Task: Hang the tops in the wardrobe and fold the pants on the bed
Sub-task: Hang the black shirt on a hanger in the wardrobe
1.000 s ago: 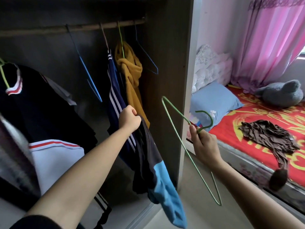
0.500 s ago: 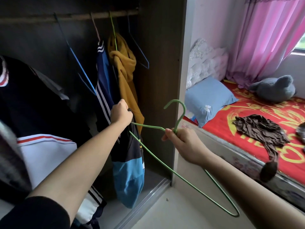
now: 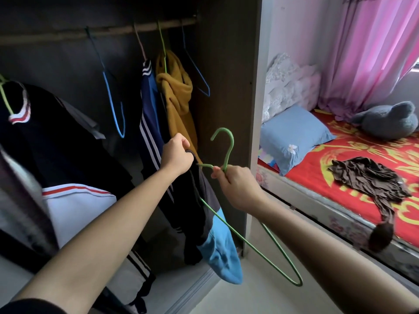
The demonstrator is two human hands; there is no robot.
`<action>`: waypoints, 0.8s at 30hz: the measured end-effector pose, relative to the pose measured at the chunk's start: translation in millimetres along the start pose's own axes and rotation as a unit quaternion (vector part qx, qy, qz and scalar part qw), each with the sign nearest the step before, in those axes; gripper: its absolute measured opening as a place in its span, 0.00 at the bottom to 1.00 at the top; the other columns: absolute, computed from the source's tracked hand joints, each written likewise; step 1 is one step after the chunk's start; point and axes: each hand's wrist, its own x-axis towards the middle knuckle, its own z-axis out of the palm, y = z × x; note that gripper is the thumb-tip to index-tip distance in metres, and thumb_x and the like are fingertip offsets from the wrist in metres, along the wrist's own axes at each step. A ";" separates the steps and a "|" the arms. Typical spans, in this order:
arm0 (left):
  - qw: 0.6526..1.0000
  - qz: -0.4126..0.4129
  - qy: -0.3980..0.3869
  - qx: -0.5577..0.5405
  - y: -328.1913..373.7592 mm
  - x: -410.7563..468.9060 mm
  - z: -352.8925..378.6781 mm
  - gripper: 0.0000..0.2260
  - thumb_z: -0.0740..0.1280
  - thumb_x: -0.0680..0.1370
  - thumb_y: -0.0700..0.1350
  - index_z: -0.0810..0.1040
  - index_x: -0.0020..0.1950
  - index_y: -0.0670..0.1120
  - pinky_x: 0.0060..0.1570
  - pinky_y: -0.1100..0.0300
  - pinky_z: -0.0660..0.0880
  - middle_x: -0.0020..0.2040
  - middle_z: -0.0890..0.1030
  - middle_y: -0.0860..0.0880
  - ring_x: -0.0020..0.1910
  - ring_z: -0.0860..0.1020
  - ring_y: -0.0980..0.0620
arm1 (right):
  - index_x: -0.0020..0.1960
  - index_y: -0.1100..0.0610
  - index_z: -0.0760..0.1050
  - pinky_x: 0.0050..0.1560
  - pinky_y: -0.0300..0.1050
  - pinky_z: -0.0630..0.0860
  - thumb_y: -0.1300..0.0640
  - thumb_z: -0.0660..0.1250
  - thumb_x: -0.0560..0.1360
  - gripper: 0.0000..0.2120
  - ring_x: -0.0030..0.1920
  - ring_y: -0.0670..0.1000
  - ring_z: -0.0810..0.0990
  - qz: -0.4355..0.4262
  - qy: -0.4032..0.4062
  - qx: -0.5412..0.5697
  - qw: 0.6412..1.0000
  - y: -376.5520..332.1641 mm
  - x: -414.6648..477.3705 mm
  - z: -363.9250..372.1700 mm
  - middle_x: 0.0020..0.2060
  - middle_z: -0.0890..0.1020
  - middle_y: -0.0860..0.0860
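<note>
The wardrobe (image 3: pixel 226 87) stands open beyond the fingers; the bed (image 3: pixel 306 177) lies right of them, brown pants (image 3: pixel 367 177) crumpled on it. A dark and blue top (image 3: pixel 217 252) hangs below the left hand (image 3: pixel 175 155), fingers curled round its cloth. The right hand (image 3: pixel 235 186) pinches a green hanger (image 3: pixel 249 241) under its hook, one arm reaching the top just beside the left fingers.

The location is a home bedroom. The wardrobe (image 3: pixel 226 87) stands open, with a hanging rail (image 3: pixel 68 35) across its top carrying wire hangers (image 3: pixel 123 128) and garments (image 3: pixel 176 94). Directly right of the wardrobe stands a bed (image 3: pixel 317 205) fitted with a red patterned sheet (image 3: pixel 317 173), a blue pillow (image 3: pixel 292 137) and a grey plush toy (image 3: pixel 390 120). Farther right of the wardrobe hangs a pink curtain (image 3: pixel 367 53).
</note>
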 end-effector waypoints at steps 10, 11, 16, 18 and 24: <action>0.989 0.129 -0.016 0.070 18.7 -5.3 -9.2 0.18 0.65 0.74 0.41 0.76 0.65 0.47 0.49 0.58 0.71 0.50 0.73 0.49 0.47 0.73 0.49 | 0.37 0.50 0.84 0.40 0.43 0.76 0.40 0.59 0.80 0.23 0.37 0.46 0.82 0.063 0.081 0.160 0.982 14.1 21.5 -0.1 0.33 0.84 0.48; 0.985 0.135 -0.036 0.106 16.0 -3.3 -9.9 0.18 0.64 0.76 0.43 0.76 0.66 0.47 0.57 0.55 0.70 0.56 0.73 0.47 0.55 0.72 0.46 | 0.36 0.49 0.84 0.39 0.41 0.75 0.40 0.60 0.80 0.23 0.37 0.45 0.82 0.047 0.092 0.163 0.981 12.1 21.7 -3.7 0.32 0.84 0.47; 0.988 0.069 -0.113 0.086 11.5 -3.3 -4.0 0.09 0.59 0.78 0.44 0.76 0.49 0.40 0.52 0.49 0.70 0.52 0.80 0.38 0.54 0.76 0.35 | 0.36 0.54 0.81 0.32 0.50 0.71 0.37 0.60 0.79 0.26 0.31 0.53 0.78 -0.029 0.094 0.143 0.985 12.3 15.0 -8.8 0.27 0.79 0.52; 0.989 0.045 -0.116 0.086 7.7 -5.6 -0.7 0.11 0.58 0.80 0.46 0.76 0.50 0.40 0.53 0.48 0.71 0.54 0.80 0.36 0.55 0.75 0.35 | 0.37 0.56 0.79 0.30 0.49 0.69 0.34 0.58 0.79 0.28 0.30 0.53 0.76 -0.054 0.092 0.129 0.986 19.5 13.4 -8.5 0.27 0.78 0.51; 0.993 -0.009 -0.102 0.055 -0.9 -2.2 -1.1 0.09 0.58 0.78 0.44 0.73 0.47 0.40 0.55 0.46 0.72 0.54 0.79 0.36 0.53 0.75 0.35 | 0.48 0.44 0.76 0.37 0.42 0.75 0.41 0.54 0.83 0.15 0.38 0.44 0.79 -0.087 0.051 0.036 0.994 63.9 0.9 -12.1 0.35 0.80 0.43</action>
